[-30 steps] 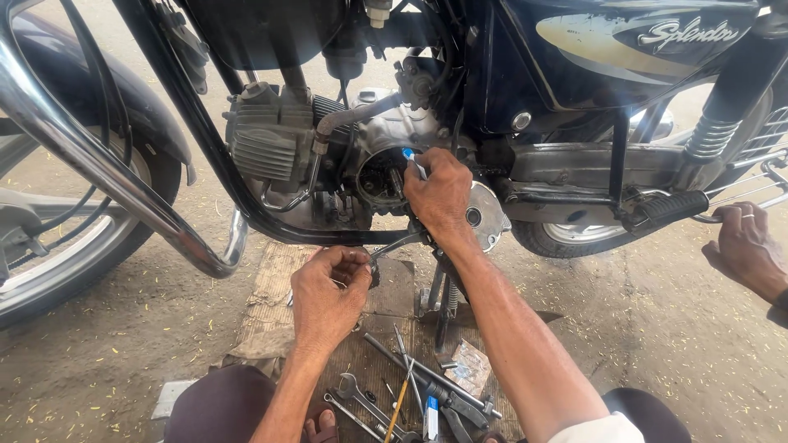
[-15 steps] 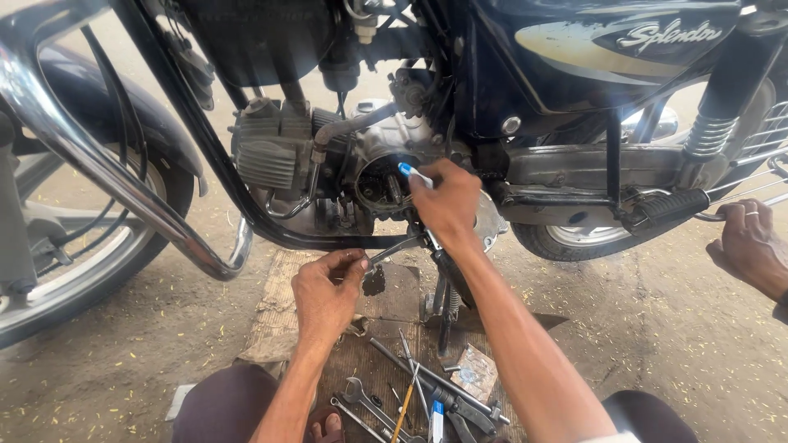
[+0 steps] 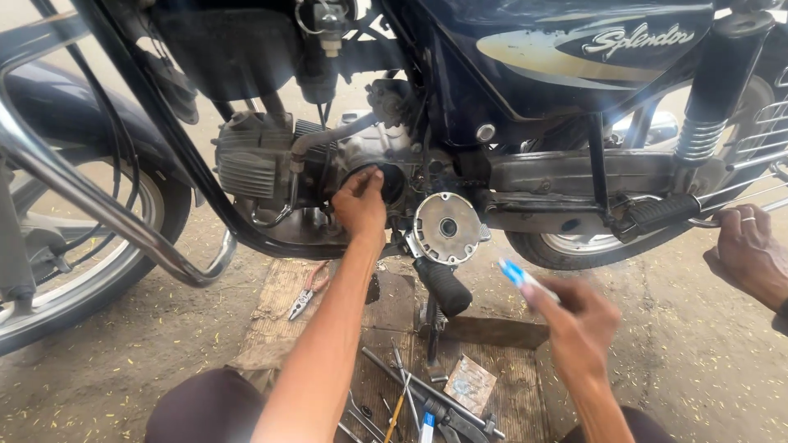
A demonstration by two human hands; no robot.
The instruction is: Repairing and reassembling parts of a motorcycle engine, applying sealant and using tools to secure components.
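1. Dark blue motorcycle (image 3: 525, 57) filling the upper frame, side-on, front wheel (image 3: 74, 246) at the left, rear wheel (image 3: 574, 242) behind the footpeg at the right.
2. Chrome crash guard (image 3: 98, 213) sweeping down from the upper left and curving under the engine.
3. Finned engine (image 3: 254, 164) at centre, with a round dark opening (image 3: 387, 182) in its side case.
4. Flat board (image 3: 279, 312) lying on the gritty concrete floor beneath the engine, stand and kick lever resting on it.
5. Left hand (image 3: 359, 205) reaching up to the rim of the round opening, fingers (image 3: 365, 176) curled against its edge; gripping nothing that can be made out.
6. Right hand (image 3: 579, 324) lower right, blurred, well apart from the engine, fingers closed around a small tool with a blue-and-white handle (image 3: 519, 275), tip pointing up-left.
7. Another person's hand (image 3: 747, 254) at the far right edge, wearing a ring, resting near the rear footrest.
8. Round silver cover plate (image 3: 446, 228) with a central hole, just right of the opening and below it, standing on edge against the engine.
9. Black rubber kick-lever pedal (image 3: 443, 285) just below that plate.
10. Spread of spanners and long steel tools (image 3: 427, 394) on the board between the knees, near the bottom edge.
11. Red-handled pliers (image 3: 308, 289) lying on the board left of the left forearm.
12. Small clear packet (image 3: 468, 381) on the board beside the spanners.
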